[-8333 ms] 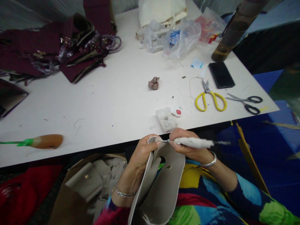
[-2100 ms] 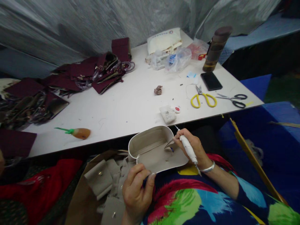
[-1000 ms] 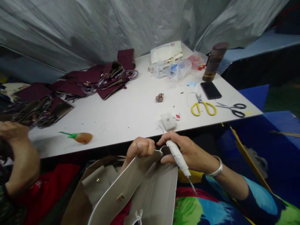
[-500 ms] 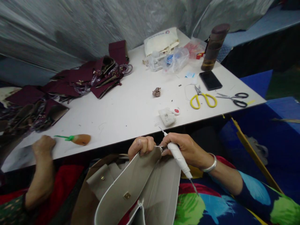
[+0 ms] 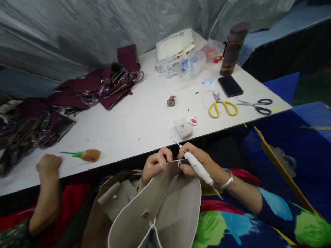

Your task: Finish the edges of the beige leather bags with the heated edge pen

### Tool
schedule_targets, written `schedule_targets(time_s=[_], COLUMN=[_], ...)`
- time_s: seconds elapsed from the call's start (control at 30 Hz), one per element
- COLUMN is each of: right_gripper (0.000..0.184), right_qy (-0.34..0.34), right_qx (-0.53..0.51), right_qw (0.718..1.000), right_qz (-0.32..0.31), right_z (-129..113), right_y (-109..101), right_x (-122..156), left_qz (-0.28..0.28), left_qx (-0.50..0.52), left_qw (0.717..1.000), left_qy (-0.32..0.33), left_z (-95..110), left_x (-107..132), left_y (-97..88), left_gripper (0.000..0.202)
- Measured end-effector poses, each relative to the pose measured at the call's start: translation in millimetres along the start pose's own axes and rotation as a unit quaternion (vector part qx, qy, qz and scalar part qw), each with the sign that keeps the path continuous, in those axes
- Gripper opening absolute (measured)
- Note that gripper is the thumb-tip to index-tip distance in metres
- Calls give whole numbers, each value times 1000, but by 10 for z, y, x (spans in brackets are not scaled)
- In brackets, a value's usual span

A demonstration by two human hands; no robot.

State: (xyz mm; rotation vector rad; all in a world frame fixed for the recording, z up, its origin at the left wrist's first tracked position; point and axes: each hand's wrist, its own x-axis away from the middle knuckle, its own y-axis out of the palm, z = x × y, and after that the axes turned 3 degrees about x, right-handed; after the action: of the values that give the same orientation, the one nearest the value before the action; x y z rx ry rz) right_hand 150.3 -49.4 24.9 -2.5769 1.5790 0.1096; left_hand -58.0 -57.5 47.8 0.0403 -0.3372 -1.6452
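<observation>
A beige leather bag piece (image 5: 168, 210) lies open on my lap, below the table edge. My left hand (image 5: 154, 165) pinches its upper rim with curled fingers. My right hand (image 5: 200, 163) is closed around a white pen-shaped tool (image 5: 198, 167), whose thin metal tip points up and left beside a loose thread at the rim. A silver bangle is on my right wrist.
On the white table (image 5: 134, 117) lie yellow scissors (image 5: 222, 106), black scissors (image 5: 258, 105), a black phone (image 5: 230, 86), a brown bottle (image 5: 231, 48), plastic bags (image 5: 186, 63), maroon pieces (image 5: 100, 86) and an orange-handled tool (image 5: 86, 155). Another person's hand (image 5: 48, 163) rests at the left table edge. A brown bag with beige pieces (image 5: 113, 199) stands left of my lap.
The bag piece has opened wider and dropped lower on my lap. My hands stay together at its rim. The other person's hand has settled on the table edge.
</observation>
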Motion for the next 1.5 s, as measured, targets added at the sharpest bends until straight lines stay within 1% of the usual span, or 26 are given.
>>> schedule_targets(time_s=[0.03,0.1,0.17,0.2,0.27,0.37,0.43,0.53,0.6,0.7,0.77,0.8,0.9,0.97,1.07,1.17,1.3,1.43,1.5], right_gripper=[23,21,17,16,16,17,17,17,17,18,22,26,32,32,32,32,30,33,34], right_qy=[0,0,2,5,12,19,17,9,8,14,15,13,16,39,64,64,49,23,18], right_qx=[0,10,29,38,53,58,57,52,43,35,30,28,44,66,71,96,129,142,151], right_qw=[1000,1000,999,998,997,996,996,997,997,996,994,992,979,968,962,961,956,959,962], right_qz=[10,28,46,51,59,64,65,64,69,83,101,120,199,240,255,253,261,242,227], right_z=[14,36,56,68,97,136,153,171,187,229,273,299,369,394,397,394,429,494,515], right_y=[12,26,29,28,26,31,39,53,48,-13,-101,-157,-350,-470,-593,-644,-673,-724,-745], right_x=[6,14,21,25,34,46,46,33,19,6,6,8,-1,-29,-101,-178,-254,-326,-371], left_qz=[-14,-44,-60,-61,-64,-67,-53,-21,-3,32,65,83,123,145,161,135,86,48,43], left_qx=[18,44,31,11,-28,-92,-147,-198,-187,-123,-73,-53,-16,-9,-29,-77,-127,-136,-140], left_qw=[1000,996,989,986,985,986,983,977,980,989,992,991,985,981,978,980,981,979,978], left_qy=[-10,-66,-133,-153,-158,-124,-95,-76,-72,-71,-82,-88,-116,-129,-131,-121,-121,-141,-148], left_z=[-33,-38,5,32,71,66,23,-73,-144,-245,-295,-310,-302,-272,-265,-347,-474,-475,-457], left_x=[-5,10,52,78,125,143,110,27,-25,-73,-91,-102,-170,-250,-392,-504,-572,-586,-591], left_y=[15,17,-2,-11,-14,23,61,97,89,40,-1,-19,-45,-28,59,203,373,419,405], left_gripper=[51,52,47,43,39,44,42,31,26,25,27,29,34,37,36,27,18,17,18])
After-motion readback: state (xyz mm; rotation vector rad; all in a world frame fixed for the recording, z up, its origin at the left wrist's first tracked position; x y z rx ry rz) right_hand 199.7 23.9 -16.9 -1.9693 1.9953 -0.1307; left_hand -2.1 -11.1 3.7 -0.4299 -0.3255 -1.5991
